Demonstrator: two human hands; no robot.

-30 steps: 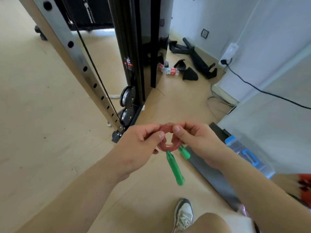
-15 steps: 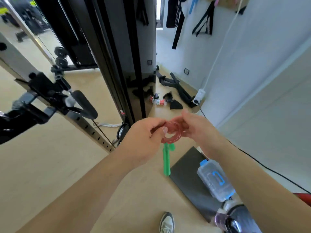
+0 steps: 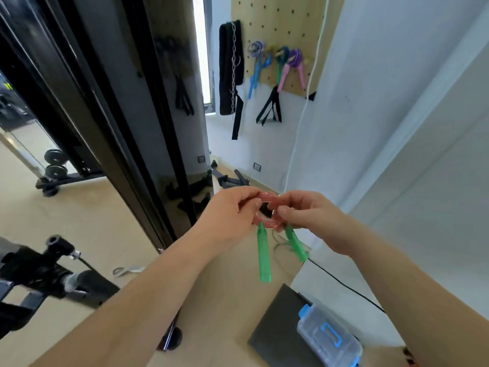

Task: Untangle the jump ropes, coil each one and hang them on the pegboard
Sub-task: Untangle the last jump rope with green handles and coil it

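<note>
Your left hand (image 3: pixel 230 215) and right hand (image 3: pixel 312 221) both pinch the red coiled rope (image 3: pixel 267 211) in front of you (its two green handles (image 3: pixel 264 256) hang down). The pegboard (image 3: pixel 280 35) on the far wall holds other ropes (image 3: pixel 287 62).

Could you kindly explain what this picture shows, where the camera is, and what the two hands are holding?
No machine here: a person wears a camera on the head, looking down at their bare hands. The left hand and right hand each pinch a coiled translucent red jump rope, its two green plastic handles dangling below. Low down are a dark grey mat on the pale wooden floor and a clear plastic box with blue latches. The tan pegboard on the far wall carries other coiled ropes.
</note>
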